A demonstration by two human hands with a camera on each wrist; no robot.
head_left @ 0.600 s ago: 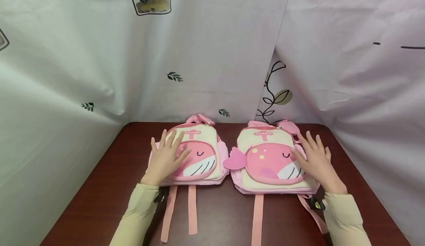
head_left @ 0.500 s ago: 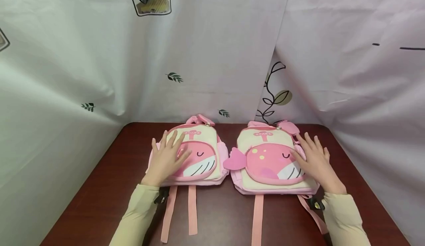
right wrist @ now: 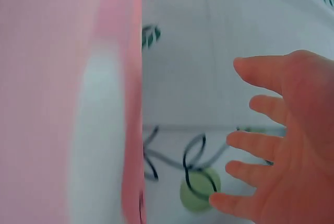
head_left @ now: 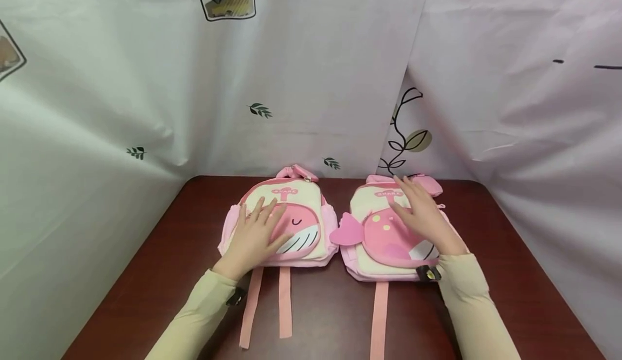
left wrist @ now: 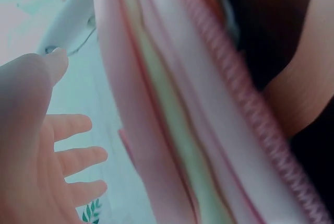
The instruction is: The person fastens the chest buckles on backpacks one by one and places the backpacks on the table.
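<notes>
Two pink and cream backpacks with whale faces lie side by side on the dark table, the left backpack (head_left: 303,225) and the right backpack (head_left: 384,241). Over the left one's lower left part is the left hand (head_left: 252,241), fingers spread. The right hand (head_left: 423,214) is above the right backpack's whale, fingers extended. In the left wrist view the left hand (left wrist: 52,166) is beside the bag's edge (left wrist: 172,104) with a gap between. Likewise, the right wrist view has the right hand (right wrist: 282,145) apart from the pink surface (right wrist: 47,98). Neither hand holds anything.
Pink straps (head_left: 285,306) trail toward the table's front from both backpacks. A pink fin (head_left: 347,230) sticks out between the two bags. Behind and beside the brown table (head_left: 160,273) hangs a pale patterned cloth (head_left: 316,68).
The right hand has moved left, from the right backpack's right edge to over its whale. The left hand has shifted slightly right. The head view has shifted slightly.
</notes>
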